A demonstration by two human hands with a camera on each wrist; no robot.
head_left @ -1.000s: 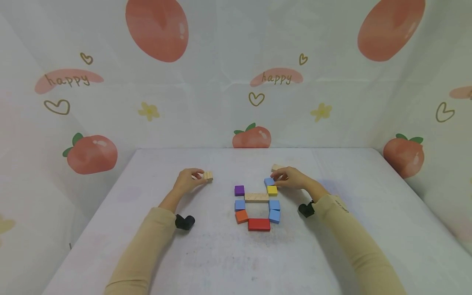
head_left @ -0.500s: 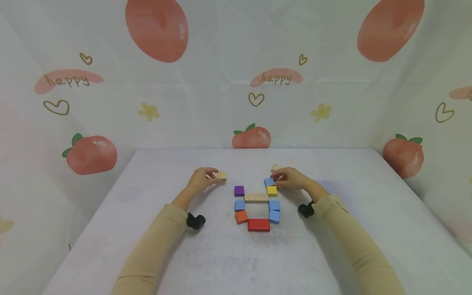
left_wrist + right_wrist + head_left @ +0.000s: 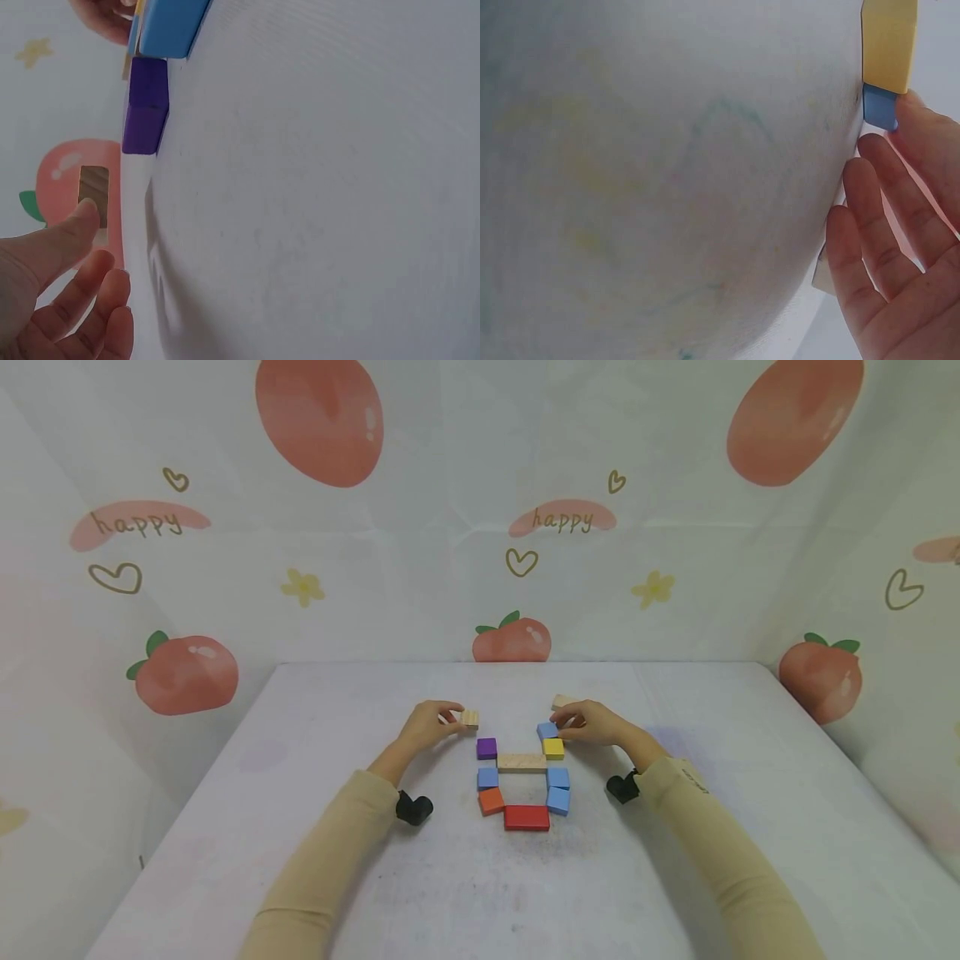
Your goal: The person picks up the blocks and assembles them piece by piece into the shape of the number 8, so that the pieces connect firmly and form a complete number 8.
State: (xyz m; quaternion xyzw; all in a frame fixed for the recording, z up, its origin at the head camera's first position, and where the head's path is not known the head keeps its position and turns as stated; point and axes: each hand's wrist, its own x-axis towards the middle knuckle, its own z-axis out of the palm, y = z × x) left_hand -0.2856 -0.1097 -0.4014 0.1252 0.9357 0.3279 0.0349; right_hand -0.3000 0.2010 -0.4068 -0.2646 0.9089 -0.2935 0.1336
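Observation:
My left hand (image 3: 431, 725) pinches a small plain wooden block (image 3: 470, 719) between thumb and fingers. In the left wrist view that wooden block (image 3: 94, 180) appears raised off the table, apart from the purple block (image 3: 146, 105). Just below it in the head view is the purple block (image 3: 487, 748), at the upper left of a ring of blocks. On the other side, my right hand (image 3: 596, 724) has thumb and forefinger on a light blue block (image 3: 547, 730) lying against the yellow block (image 3: 553, 748). The right wrist view shows the thumb at this blue block (image 3: 880, 107), the other fingers loosely bent.
A long wooden block (image 3: 522, 763) crosses the ring. Below it are blue blocks (image 3: 558, 800) on the right, an orange block (image 3: 491, 801) on the left and a red block (image 3: 527, 817) at the bottom. Another wooden block (image 3: 562, 702) lies behind my right hand.
My left hand has moved right with the wooden block, now close above the purple block. The right hand and the arranged blocks stay where they were.

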